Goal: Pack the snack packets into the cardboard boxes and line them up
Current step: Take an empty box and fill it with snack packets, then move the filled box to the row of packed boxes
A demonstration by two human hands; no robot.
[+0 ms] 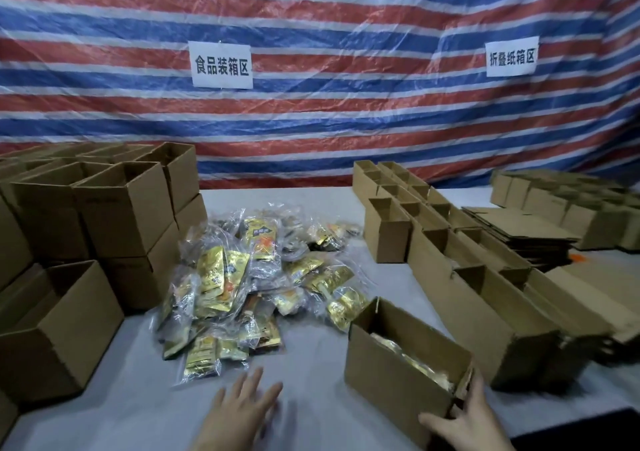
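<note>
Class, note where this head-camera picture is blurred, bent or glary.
Head view: motion blur smears the left hand; wide-lens distortion bows the striped tarp towards the edges; glare glints off the snack packets; the far-right boxes look soft.

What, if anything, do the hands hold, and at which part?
The right hand holds the open cardboard box at its near right corner; the left hand holds nothing.
</note>
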